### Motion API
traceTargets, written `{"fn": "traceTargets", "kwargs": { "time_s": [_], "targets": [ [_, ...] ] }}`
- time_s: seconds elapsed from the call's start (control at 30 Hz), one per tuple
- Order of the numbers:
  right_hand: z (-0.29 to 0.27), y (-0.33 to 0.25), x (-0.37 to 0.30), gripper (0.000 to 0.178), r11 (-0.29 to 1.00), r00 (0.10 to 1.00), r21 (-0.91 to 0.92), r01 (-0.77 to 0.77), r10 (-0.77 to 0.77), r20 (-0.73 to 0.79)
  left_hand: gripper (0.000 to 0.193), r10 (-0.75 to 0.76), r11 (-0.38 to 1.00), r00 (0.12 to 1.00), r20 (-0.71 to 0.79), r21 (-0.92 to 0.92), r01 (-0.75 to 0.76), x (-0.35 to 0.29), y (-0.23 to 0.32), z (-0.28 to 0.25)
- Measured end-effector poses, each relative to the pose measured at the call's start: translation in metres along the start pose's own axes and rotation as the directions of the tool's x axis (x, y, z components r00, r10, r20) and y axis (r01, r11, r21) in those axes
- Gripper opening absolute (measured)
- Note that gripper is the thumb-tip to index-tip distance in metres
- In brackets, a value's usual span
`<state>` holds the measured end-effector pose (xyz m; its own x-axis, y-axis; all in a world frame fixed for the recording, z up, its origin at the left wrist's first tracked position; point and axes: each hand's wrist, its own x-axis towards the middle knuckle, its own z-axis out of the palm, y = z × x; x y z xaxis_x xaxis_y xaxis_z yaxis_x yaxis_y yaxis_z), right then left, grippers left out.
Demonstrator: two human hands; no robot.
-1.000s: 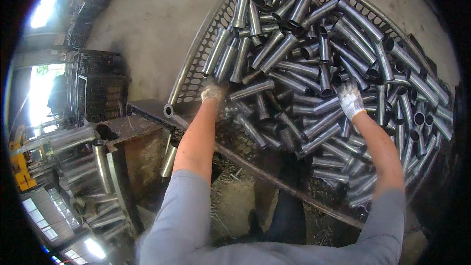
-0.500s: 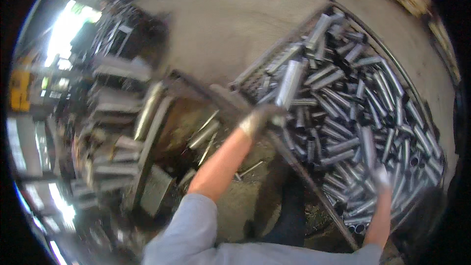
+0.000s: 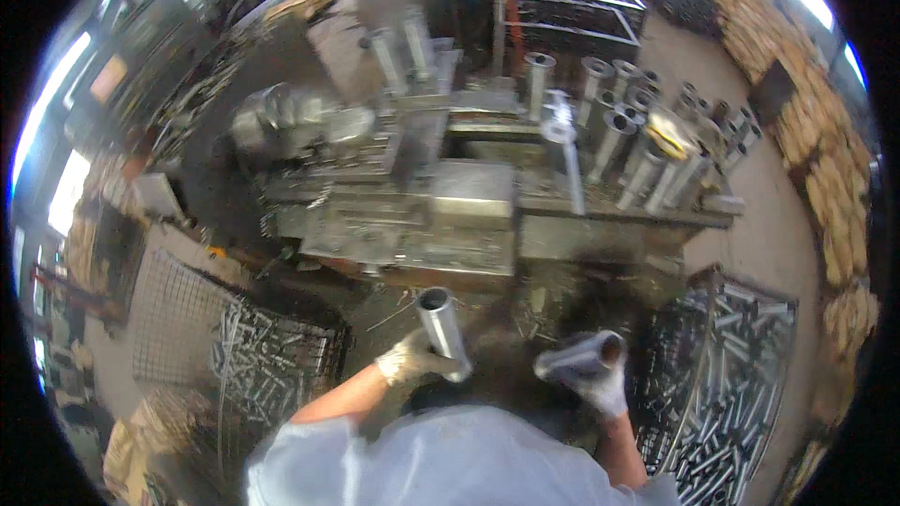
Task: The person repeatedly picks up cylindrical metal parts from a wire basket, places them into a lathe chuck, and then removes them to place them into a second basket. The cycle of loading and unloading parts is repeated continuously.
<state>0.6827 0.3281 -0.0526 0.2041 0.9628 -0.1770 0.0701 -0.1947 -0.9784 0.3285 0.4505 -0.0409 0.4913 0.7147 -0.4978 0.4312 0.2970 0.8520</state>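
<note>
My left hand, in a pale work glove, is closed around a short steel tube, its open end tilted up and away from me. A second steel tube is in my gloved right hand, leaning to the right with its dark bore showing. Both tubes are held apart, in front of my body and short of the machine's near edge. The right-hand fingers are partly hidden behind the tube.
Ahead is a lathe-like machine. Several tubes stand upright on its right-hand bench, beside a long caliper-like tool. Wire bins of tubes stand at my left and right. Stacked sacks line the far right.
My view has swung from the tube bin to the machine. My right hand has come up out of the bin with a tube. The left hand still holds its tube, now before me.
</note>
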Motion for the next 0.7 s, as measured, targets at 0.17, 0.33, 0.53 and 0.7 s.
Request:
{"fn": "traceTargets", "kwargs": {
  "time_s": [0.17,0.33,0.53,0.7],
  "targets": [
    [0.215,-0.109,0.092,0.052,0.991,0.944,0.122,0.059,-0.095,0.317,0.06,0.104,0.986,0.86,-0.5,-0.064,-0.157,-0.077,-0.027,-0.152],
    [0.321,-0.154,0.177,0.062,0.86,0.883,-0.347,0.373,-0.213,0.419,0.044,0.288,0.937,0.667,-0.687,0.058,-0.346,-0.034,-0.019,-0.254],
    [0.352,-0.15,0.223,0.071,0.798,0.925,-0.517,0.31,-0.129,0.356,0.044,0.216,0.975,0.686,-0.695,0.193,-0.111,0.059,0.001,-0.32],
    [0.284,-0.234,0.249,0.045,0.424,0.72,-0.659,0.622,0.023,0.694,0.04,0.293,0.925,0.758,-0.583,0.374,-0.071,0.085,-0.01,-0.331]
  ]
}}
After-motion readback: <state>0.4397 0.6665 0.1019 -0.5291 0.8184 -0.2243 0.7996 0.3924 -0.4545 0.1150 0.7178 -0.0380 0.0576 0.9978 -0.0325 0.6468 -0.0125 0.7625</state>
